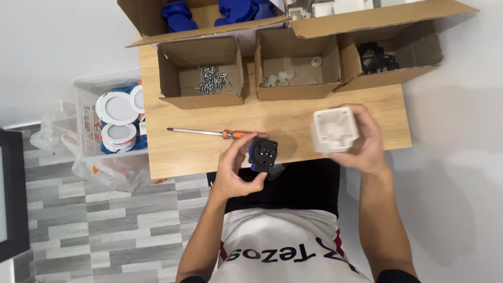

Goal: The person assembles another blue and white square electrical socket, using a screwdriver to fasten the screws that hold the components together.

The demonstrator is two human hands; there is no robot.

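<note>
My left hand grips a small black and blue socket insert just over the near edge of the wooden table. Over the table's right side, my right hand holds a white square plastic housing, its hollow side turned up toward me. The two parts are apart, roughly a hand's width between them. An orange-handled screwdriver lies on the table just left of my left hand.
Three open cardboard boxes line the table's far side: one with screws, one with small white parts, one with black parts. A larger box behind holds blue parts. A clear bin of round white lamps stands left of the table.
</note>
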